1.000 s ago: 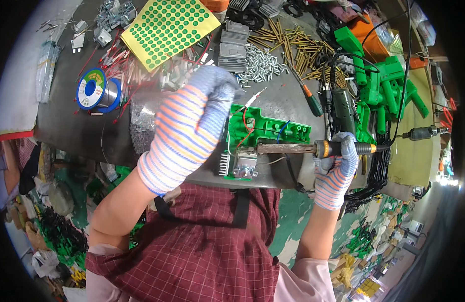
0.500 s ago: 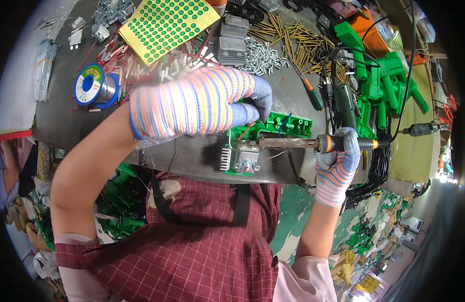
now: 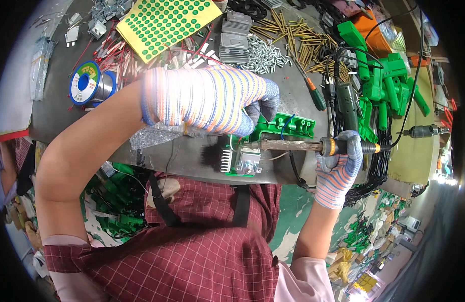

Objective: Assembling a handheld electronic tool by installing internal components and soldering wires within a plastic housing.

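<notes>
My right hand, in a striped knit glove, is wrapped round the handle of a soldering iron. The iron lies nearly level, its tip pointing left at a silvery metal part beside a finned piece. These sit at the near end of an open green plastic housing with a blue wire and a red wire. Above the housing's left end is my left hand, also gloved, with fingers curled together in a pinch. What lies between its fingertips is hidden.
A solder spool stands at left, near a yellow sheet of green round stickers. Behind lie heat sinks, screws and a screwdriver. Green plastic casings and black cables crowd the right.
My left hand has shifted slightly right, its elbow out to the left. The iron has dropped a little at its tip end, still in my right hand.
</notes>
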`<state>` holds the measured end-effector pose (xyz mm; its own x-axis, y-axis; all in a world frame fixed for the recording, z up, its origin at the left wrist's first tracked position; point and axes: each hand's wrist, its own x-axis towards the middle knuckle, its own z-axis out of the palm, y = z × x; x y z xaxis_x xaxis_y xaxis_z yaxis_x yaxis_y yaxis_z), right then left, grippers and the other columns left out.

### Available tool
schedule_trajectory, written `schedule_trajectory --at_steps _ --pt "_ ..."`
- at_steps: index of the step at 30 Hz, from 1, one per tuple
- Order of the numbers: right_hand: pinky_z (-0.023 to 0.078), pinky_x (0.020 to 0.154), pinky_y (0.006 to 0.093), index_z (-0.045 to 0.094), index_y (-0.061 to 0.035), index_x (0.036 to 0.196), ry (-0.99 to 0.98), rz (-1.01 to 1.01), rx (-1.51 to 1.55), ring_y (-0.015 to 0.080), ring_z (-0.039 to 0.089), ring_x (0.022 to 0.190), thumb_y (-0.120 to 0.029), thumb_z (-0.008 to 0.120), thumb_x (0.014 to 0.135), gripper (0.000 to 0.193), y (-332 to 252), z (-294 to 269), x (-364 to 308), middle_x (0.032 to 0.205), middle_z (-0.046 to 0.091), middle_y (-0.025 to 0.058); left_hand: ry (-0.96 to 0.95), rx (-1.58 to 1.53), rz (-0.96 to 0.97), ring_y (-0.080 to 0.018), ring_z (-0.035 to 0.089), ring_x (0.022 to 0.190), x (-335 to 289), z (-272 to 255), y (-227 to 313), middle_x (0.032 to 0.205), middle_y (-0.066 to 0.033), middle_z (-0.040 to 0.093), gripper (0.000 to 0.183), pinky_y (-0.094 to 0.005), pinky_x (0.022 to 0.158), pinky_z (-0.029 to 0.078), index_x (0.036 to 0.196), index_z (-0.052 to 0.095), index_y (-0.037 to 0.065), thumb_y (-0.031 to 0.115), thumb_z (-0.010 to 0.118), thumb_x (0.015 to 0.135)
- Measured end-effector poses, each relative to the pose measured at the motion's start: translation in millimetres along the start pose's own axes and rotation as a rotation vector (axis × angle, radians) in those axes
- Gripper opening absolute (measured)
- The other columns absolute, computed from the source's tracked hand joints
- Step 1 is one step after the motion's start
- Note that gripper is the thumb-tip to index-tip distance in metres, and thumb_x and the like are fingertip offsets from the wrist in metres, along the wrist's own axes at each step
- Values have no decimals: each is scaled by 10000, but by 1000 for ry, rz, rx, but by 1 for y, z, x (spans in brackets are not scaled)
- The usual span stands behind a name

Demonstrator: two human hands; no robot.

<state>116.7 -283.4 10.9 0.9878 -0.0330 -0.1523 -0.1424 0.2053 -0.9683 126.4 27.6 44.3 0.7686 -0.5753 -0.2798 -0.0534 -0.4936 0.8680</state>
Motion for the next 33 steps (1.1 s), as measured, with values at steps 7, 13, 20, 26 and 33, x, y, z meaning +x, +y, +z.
schedule_trajectory --at_steps 7,13,20,26,33 --pt "559 678 349 634 -134 1024 -13 -30 53 153 648 796 -277 680 888 203 1 5 0 925 638 -2 28 87 78 -267 679 788 5 7 -14 858 -108 696 284 -378 711 532 1073 628 59 130 632 798" --pt "524 549 235 598 -102 974 101 -49 60 101 597 662 -279 687 885 218 4 17 1 860 581 10 4 79 93 -291 682 775 6 7 -12 816 -117 690 247 -390 701 535 1048 630 64 113 628 806" --pt "511 542 229 609 -100 965 141 -68 39 101 593 652 -276 689 881 210 6 19 3 862 582 8 32 216 150 -289 682 768 6 6 -8 799 -117 689 219 -390 693 536 1022 634 65 101 622 806" --pt "511 529 227 612 -98 962 121 -74 50 100 590 638 -283 693 875 220 7 21 4 856 585 8 71 244 215 -286 678 742 6 8 -11 780 -110 688 195 -395 670 527 1001 636 67 106 609 812" --pt "521 538 231 613 -96 958 87 -57 47 106 593 655 -275 705 864 222 3 18 4 854 578 14 81 234 234 -293 672 754 6 8 -13 793 -111 691 191 -401 687 521 998 636 71 116 607 814"
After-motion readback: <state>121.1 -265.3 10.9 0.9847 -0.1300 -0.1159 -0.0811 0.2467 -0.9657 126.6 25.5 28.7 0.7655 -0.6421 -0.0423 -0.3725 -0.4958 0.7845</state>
